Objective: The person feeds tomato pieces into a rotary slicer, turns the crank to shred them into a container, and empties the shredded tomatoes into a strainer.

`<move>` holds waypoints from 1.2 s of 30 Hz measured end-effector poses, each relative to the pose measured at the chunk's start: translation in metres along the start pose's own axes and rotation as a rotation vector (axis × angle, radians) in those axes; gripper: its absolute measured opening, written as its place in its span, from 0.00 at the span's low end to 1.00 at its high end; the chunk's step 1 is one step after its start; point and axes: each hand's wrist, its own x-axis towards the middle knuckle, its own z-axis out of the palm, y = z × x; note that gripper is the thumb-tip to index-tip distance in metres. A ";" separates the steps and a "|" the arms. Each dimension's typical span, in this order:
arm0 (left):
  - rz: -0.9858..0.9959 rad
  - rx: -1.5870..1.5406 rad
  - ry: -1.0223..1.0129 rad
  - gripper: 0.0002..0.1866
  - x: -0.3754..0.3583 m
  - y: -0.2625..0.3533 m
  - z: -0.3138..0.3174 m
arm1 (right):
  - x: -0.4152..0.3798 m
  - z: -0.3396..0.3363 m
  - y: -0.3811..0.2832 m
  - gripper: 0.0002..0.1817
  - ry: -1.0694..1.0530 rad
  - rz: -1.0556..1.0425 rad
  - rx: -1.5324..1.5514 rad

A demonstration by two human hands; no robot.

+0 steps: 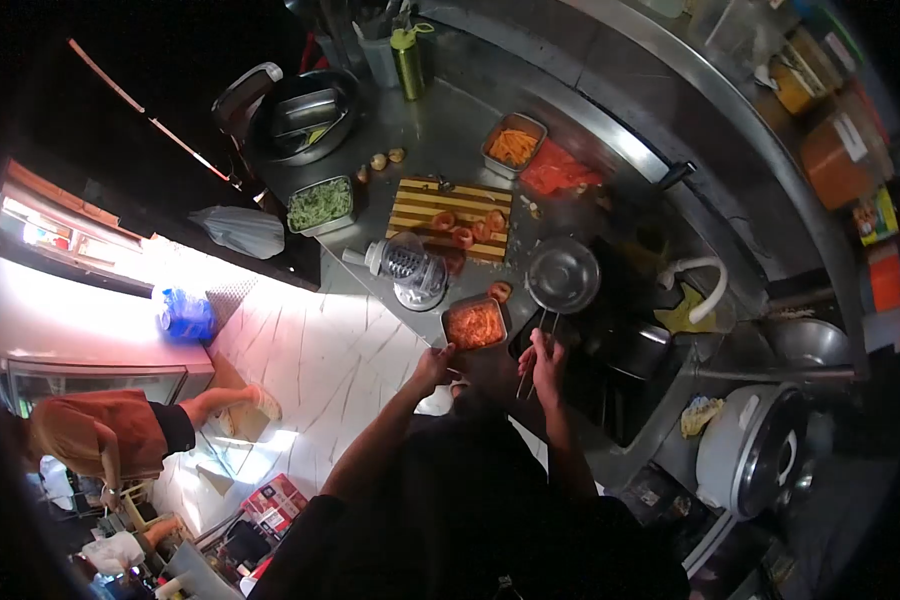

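Observation:
My right hand (545,370) is closed on the long wire handle of a round metal strainer (563,274). The strainer's bowl lies just beyond the hand, over the counter beside the stove. My left hand (434,368) pinches the near left corner of a square metal container (444,326) filled with chopped tomato (475,324). Touching or close to the container's far side is a cut tomato piece (500,291). A rotary drum grater (416,276) stands left of it. Hollowed tomato pieces (463,237) lie on a striped cutting board (425,195) farther back.
Shredded green vegetable (320,203) and carrot strips (513,146) fill two metal containers. A dark basin (305,115), green bottle (407,62), red plastic bag (560,170) and pot (638,350) surround the work area. A rice cooker (750,450) stands right; another person (110,435) is lower left.

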 end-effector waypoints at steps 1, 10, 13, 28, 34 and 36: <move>0.000 0.026 0.033 0.31 0.006 0.001 -0.002 | 0.018 -0.001 0.001 0.22 0.005 -0.022 0.033; 0.144 0.319 0.273 0.26 0.044 0.046 -0.028 | 0.075 0.009 0.012 0.20 -0.079 0.087 -0.104; 0.150 0.301 0.323 0.25 0.044 0.057 -0.024 | 0.085 0.017 0.029 0.18 -0.092 0.119 -0.059; 0.088 0.027 0.255 0.28 0.051 0.057 -0.016 | 0.122 0.020 -0.017 0.14 -0.108 -0.011 -0.053; 0.048 -0.025 0.223 0.29 0.041 0.058 -0.020 | 0.128 0.015 0.004 0.13 -0.073 -0.085 0.032; 0.029 -0.021 0.219 0.29 0.038 0.059 -0.022 | 0.119 0.017 0.007 0.13 -0.082 -0.090 0.034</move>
